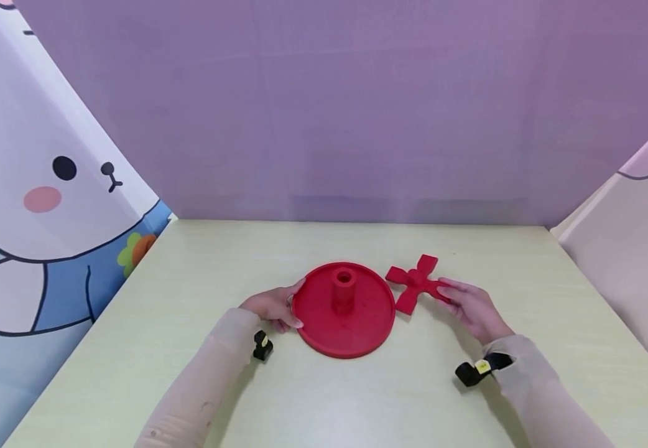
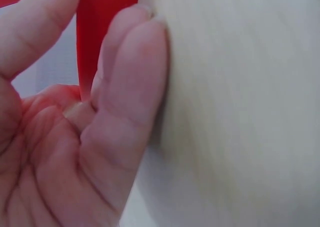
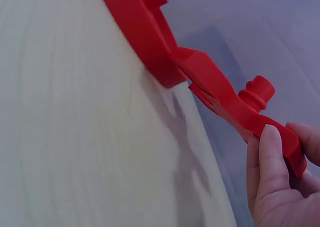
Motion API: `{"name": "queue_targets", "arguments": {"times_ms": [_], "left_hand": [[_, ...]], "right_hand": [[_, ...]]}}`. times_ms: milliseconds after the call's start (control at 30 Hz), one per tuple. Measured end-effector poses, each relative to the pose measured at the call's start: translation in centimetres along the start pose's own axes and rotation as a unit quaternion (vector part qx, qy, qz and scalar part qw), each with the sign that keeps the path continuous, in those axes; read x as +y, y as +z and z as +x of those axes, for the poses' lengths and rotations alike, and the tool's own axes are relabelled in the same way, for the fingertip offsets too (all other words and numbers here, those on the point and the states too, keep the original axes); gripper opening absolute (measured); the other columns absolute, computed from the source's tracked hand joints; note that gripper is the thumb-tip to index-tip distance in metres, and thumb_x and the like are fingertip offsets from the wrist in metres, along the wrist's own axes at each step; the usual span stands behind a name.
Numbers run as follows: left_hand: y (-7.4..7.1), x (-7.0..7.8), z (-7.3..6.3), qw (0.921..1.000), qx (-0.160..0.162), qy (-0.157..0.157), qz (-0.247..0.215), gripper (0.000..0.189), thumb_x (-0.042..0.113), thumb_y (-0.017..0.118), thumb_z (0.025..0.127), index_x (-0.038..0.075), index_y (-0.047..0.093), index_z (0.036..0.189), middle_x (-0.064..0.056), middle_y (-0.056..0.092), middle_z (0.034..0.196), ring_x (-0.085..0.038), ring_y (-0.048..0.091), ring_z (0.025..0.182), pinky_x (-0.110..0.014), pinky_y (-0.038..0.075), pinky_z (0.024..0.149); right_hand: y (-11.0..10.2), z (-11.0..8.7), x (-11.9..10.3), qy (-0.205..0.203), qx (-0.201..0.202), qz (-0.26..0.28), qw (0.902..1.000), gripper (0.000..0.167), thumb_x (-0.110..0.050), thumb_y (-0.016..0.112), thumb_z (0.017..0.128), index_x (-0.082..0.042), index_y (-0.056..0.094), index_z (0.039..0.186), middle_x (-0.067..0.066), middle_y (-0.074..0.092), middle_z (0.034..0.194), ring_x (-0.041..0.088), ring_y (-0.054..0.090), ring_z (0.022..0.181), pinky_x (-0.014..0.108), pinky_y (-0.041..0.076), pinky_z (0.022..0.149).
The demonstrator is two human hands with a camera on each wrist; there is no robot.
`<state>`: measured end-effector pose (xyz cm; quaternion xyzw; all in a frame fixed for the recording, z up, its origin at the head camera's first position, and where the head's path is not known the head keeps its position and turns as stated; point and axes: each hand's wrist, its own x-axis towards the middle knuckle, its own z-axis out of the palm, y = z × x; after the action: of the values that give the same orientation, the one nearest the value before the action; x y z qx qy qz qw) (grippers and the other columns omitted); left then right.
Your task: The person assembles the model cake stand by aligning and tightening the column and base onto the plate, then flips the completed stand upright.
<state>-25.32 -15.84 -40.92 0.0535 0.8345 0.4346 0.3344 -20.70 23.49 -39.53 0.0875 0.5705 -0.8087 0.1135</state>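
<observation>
Our arms (image 1: 206, 379) slant inward from the bottom edge; left hand (image 1: 270, 307) grips below centre, right hand (image 1: 472, 308) pinches farther right.

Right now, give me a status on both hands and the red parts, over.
Left hand holding red disc by its rim, post upright. Right hand pinching red four-armed piece by one arm, stub up. Nothing visible between the two parts.
</observation>
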Motion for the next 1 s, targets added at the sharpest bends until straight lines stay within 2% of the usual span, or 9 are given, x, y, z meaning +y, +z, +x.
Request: {"name": "queue_targets", "arguments": {"times_ms": [133, 333, 467, 500, 567, 633, 700, 767, 1000], "left_hand": [[0.0, 0.0, 0.0, 1.0, -0.003, 0.002, 0.009, 0.103, 0.008, 0.078, 0.079, 0.023, 0.011, 0.155, -0.013, 0.057, 0.092, -0.02, 0.057, 0.06, -0.03, 0.054, 0.062], [0.0, 0.2, 0.0, 0.9999, -0.002, 0.0, 0.016, 0.101, 0.008, 0.077, 0.08, 0.022, 0.011, 0.155, -0.011, 0.058, 0.08, -0.018, 0.056, 0.061, -0.029, 0.054, 0.062], [0.1, 0.2, -0.1, 0.9999, -0.002, 0.003, 0.016, 0.101, 0.007, 0.077, 0.08, 0.021, 0.011, 0.155, -0.011, 0.057, 0.08, -0.018, 0.056, 0.06, -0.029, 0.054, 0.062], [0.1, 0.2, -0.1, 0.9999, -0.002, 0.004, 0.014, 0.101, 0.007, 0.077, 0.08, 0.021, 0.011, 0.155, -0.011, 0.057, 0.081, -0.018, 0.056, 0.06, -0.029, 0.054, 0.062], [0.2, 0.2, -0.2, 0.9999, -0.002, 0.009, 0.014, 0.1, 0.006, 0.076, 0.08, 0.02, 0.011, 0.155, -0.011, 0.057, 0.083, -0.018, 0.055, 0.06, -0.028, 0.053, 0.061], [0.2, 0.2, -0.2, 0.9999, -0.004, 0.012, 0.01, 0.1, 0.005, 0.076, 0.08, 0.02, 0.011, 0.155, -0.011, 0.057, 0.084, -0.017, 0.055, 0.059, -0.028, 0.053, 0.061], [0.2, 0.2, -0.2, 0.9999, -0.003, 0.011, 0.008, 0.1, 0.005, 0.076, 0.081, 0.02, 0.011, 0.155, -0.011, 0.057, 0.083, -0.017, 0.055, 0.059, -0.028, 0.053, 0.061], [0.2, 0.2, -0.2, 0.9999, -0.004, 0.01, 0.006, 0.1, 0.006, 0.076, 0.081, 0.02, 0.011, 0.155, -0.011, 0.057, 0.083, -0.017, 0.055, 0.059, -0.028, 0.053, 0.061], [0.2, 0.1, 0.0, 0.9999, 0.001, 0.001, 0.016, 0.1, 0.008, 0.077, 0.08, 0.021, 0.012, 0.155, -0.012, 0.057, 0.082, -0.018, 0.056, 0.061, -0.028, 0.053, 0.061]], "right_hand": [[1.0, -0.1, -0.1, -0.015, 0.006, 0.027, 0.9995, 0.027, -0.002, 0.06, 0.093, -0.021, 0.076, 0.083, -0.001, 0.064, 0.097, 0.012, 0.068, 0.085, 0.024, 0.051, 0.083], [2.5, 0.0, -0.2, -0.036, 0.036, 0.044, 0.9977, 0.028, 0.0, 0.061, 0.092, -0.021, 0.075, 0.08, -0.002, 0.062, 0.098, 0.012, 0.068, 0.083, 0.022, 0.053, 0.079], [3.4, 0.3, 0.0, -0.044, 0.037, 0.04, 0.9975, 0.028, 0.0, 0.059, 0.093, -0.021, 0.075, 0.082, 0.0, 0.064, 0.096, 0.012, 0.068, 0.082, 0.022, 0.053, 0.078], [3.7, 0.4, 0.0, -0.045, 0.037, 0.039, 0.9975, 0.026, 0.0, 0.059, 0.093, -0.019, 0.075, 0.085, 0.0, 0.064, 0.096, 0.012, 0.068, 0.082, 0.022, 0.053, 0.078], [4.2, 0.6, 0.1, -0.051, 0.039, 0.032, 0.9974, 0.022, 0.001, 0.058, 0.093, -0.011, 0.073, 0.104, 0.0, 0.063, 0.096, 0.012, 0.068, 0.083, 0.023, 0.053, 0.078], [4.7, 0.8, 0.1, -0.057, 0.041, 0.019, 0.9974, 0.031, 0.0, 0.058, 0.093, -0.001, 0.062, 0.125, -0.001, 0.062, 0.098, 0.01, 0.068, 0.083, 0.023, 0.053, 0.079], [5.2, 1.1, 0.2, -0.064, 0.047, 0.002, 0.9969, 0.046, 0.0, 0.057, 0.094, 0.008, 0.045, 0.138, -0.001, 0.06, 0.101, 0.009, 0.068, 0.084, 0.023, 0.053, 0.08], [5.7, 1.2, 0.2, -0.071, 0.051, -0.016, 0.9961, 0.053, -0.001, 0.056, 0.095, 0.011, 0.035, 0.142, -0.001, 0.058, 0.104, 0.007, 0.067, 0.084, 0.023, 0.052, 0.081], [7.3, 1.8, 0.4, -0.097, 0.069, -0.051, 0.9916, 0.048, 0.001, 0.055, 0.095, 0.013, 0.039, 0.139, 0.005, 0.055, 0.109, 0.005, 0.066, 0.082, 0.022, 0.053, 0.079]]}}
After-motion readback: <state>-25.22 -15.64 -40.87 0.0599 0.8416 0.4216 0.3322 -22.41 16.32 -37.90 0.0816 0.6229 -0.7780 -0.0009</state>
